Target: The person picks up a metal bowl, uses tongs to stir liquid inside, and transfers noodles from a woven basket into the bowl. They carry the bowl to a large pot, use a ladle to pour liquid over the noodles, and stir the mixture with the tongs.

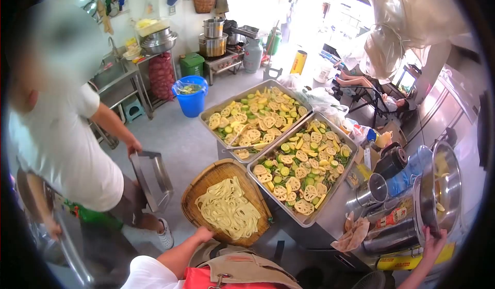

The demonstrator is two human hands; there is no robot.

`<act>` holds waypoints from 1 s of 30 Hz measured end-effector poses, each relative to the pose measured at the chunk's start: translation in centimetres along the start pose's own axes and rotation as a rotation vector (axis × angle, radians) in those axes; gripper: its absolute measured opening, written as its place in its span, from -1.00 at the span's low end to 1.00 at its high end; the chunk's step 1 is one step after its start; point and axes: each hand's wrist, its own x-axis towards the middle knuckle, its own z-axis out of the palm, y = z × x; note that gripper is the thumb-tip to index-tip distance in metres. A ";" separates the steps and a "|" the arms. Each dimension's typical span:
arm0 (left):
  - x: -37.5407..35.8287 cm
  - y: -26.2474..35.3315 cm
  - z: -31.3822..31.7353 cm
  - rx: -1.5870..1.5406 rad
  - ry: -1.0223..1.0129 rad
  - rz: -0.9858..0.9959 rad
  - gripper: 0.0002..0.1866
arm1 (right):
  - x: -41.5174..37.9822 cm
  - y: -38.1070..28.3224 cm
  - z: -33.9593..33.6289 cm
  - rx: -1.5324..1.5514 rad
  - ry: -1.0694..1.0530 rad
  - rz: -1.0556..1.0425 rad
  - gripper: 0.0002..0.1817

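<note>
My left hand (204, 234) is closed on the near rim of a round woven basket (192, 202), which holds a heap of wide pale noodles (229, 206). At the right, my right hand (434, 241) grips the lower edge of a large steel bowl (454, 186), tilted on its side with a few yellow pieces inside. Beyond the basket, two steel trays (251, 173) (205, 114) stand side by side, full of sliced lotus root, cucumber and potato-like strips. A tall steel pot (397, 237) is just left of the bowl.
A person (67, 150) at the left holds an empty steel tray (152, 178). Beyond are a blue bucket (191, 103), a green bin (192, 65), a stove with pots (224, 62) and a sink (109, 75). Another person (394, 103) reclines at the upper right. Plastic bags (327, 103) lie past the trays.
</note>
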 end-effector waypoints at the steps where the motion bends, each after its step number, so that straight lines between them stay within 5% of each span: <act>1: -0.8 2.1 -1.4 -0.037 -0.012 -0.011 -0.62 | -0.6 0.6 -1.0 -0.023 -0.097 -0.014 -0.64; 6: -3.1 13.8 -8.6 -0.428 -0.290 0.105 -0.76 | -10.3 9.0 5.2 0.011 -0.201 -0.026 -0.40; 9: -7.0 21.4 -11.8 -0.693 -0.393 0.205 -0.72 | -14.3 14.7 4.7 -0.207 -0.253 -0.085 -0.57; 10: -8.3 23.3 -13.0 -0.736 -0.444 0.254 -0.66 | -14.9 16.6 6.1 -0.032 -0.165 0.171 -0.60; 13: -10.8 27.8 -15.0 -0.890 -0.543 0.309 -0.45 | -17.1 22.8 7.8 -0.011 -0.053 0.354 -0.62; 19: -11.8 28.4 -16.5 -0.881 -0.685 0.298 -0.30 | -20.4 32.7 6.0 -0.121 -0.159 0.548 -0.58; 20: -12.3 28.4 -16.2 -1.008 -0.665 0.199 -0.40 | -20.8 33.4 6.1 -0.142 -0.166 0.570 -0.58; 23: -12.4 28.3 -15.6 -0.916 -0.565 0.055 -0.57 | -21.5 34.4 5.6 -0.286 -0.118 0.568 -0.47; 30: -12.2 27.4 -12.2 -0.884 -0.568 0.002 -0.53 | -20.0 33.9 3.8 -0.242 -0.149 0.529 -0.64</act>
